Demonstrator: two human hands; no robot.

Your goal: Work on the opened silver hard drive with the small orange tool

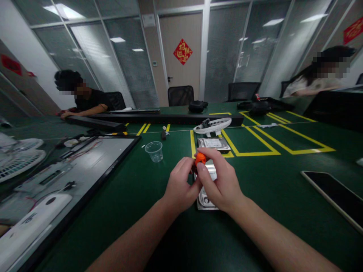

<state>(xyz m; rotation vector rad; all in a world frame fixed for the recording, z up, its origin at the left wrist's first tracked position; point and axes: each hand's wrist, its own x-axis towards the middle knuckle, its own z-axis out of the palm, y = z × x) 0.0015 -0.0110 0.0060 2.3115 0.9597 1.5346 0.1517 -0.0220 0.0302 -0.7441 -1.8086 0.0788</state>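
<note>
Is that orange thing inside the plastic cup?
No, the right hand holds the orange thing, apart from the plastic cup.

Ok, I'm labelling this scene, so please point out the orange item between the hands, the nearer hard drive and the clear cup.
Orange item (200, 158): head view, on its upper part.
Nearer hard drive (205, 201): head view, on its near end.
Clear cup (154, 153): head view, on its wall.

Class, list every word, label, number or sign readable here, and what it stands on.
"招", probably: top character on the red diamond-shaped sign on the pale wooden door; other gold characters uncertain.
Red sign at upper right: blurred.
Red sign at far left: blurred.
White labels on two silver rectangular hard drives: too small.
Long white plastic casing: dark marking, blurred.
</note>
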